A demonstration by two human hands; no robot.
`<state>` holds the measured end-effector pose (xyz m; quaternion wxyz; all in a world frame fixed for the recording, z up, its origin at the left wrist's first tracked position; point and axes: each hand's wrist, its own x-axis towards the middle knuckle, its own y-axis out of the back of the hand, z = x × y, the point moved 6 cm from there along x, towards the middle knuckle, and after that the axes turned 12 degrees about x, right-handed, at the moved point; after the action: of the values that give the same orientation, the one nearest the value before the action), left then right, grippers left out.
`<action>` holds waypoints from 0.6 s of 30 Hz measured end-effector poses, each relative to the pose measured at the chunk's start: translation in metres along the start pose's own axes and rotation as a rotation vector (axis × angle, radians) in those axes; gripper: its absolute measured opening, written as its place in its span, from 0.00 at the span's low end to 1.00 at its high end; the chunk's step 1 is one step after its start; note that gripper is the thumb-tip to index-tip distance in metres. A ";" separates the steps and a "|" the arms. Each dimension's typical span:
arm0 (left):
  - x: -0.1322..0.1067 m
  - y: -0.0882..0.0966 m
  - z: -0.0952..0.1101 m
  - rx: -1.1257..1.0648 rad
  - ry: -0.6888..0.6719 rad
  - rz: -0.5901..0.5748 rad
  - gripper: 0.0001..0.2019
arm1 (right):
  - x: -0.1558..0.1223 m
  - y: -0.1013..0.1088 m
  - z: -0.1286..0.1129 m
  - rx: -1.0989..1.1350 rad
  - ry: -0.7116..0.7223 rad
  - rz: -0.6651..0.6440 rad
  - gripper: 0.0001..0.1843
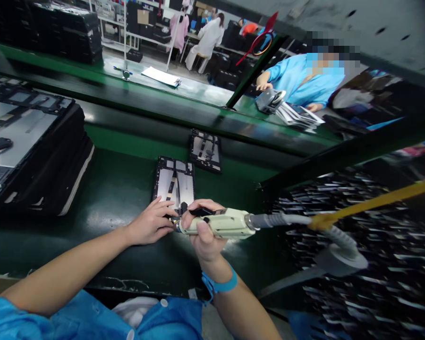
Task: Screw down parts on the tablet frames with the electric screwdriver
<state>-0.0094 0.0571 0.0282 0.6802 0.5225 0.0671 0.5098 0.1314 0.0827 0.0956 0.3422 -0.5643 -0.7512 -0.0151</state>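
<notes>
My right hand (203, 233) grips a cream electric screwdriver (221, 223) lying almost level, its tip pointing left. A grey hose (286, 219) runs from its rear, and a yellow cord (375, 202) crosses above. My left hand (152, 222) rests fingers down beside the screwdriver tip, touching the near edge of a black tablet frame (173, 182) that lies flat on the green belt. A blue wrist strap (219, 284) circles my right wrist.
A second tablet frame (206, 150) lies farther along the green belt (120, 189). A stack of black frames (28, 151) stands at the left. A bin of small dark parts (357, 264) fills the right. A person in blue (304, 80) works opposite; others sit behind.
</notes>
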 end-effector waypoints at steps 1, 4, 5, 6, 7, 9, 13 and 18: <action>0.000 0.000 0.000 -0.001 0.002 -0.002 0.08 | 0.000 0.000 0.001 0.013 -0.005 -0.007 0.15; 0.000 0.000 0.000 -0.006 -0.004 0.007 0.08 | -0.001 -0.001 0.003 0.039 -0.015 -0.012 0.16; 0.000 0.000 0.000 -0.009 -0.007 0.012 0.08 | -0.002 0.000 0.003 0.041 -0.018 -0.007 0.16; 0.000 0.000 0.001 -0.009 -0.008 0.014 0.08 | -0.002 0.000 0.004 0.039 -0.022 -0.002 0.15; 0.000 0.000 0.001 -0.008 -0.007 0.013 0.08 | -0.002 0.000 0.004 0.036 -0.027 0.004 0.15; 0.000 0.000 0.000 -0.002 -0.002 0.007 0.08 | -0.002 0.000 0.004 0.036 -0.042 0.018 0.14; 0.000 0.001 0.001 0.000 -0.013 0.010 0.08 | -0.002 0.000 0.004 0.040 -0.069 0.034 0.14; 0.000 0.002 0.000 0.002 -0.010 0.012 0.08 | -0.001 -0.001 0.003 0.045 -0.063 0.038 0.14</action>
<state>-0.0103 0.0570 0.0295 0.6770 0.5261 0.0612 0.5110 0.1290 0.0827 0.0937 0.3312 -0.5708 -0.7509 0.0261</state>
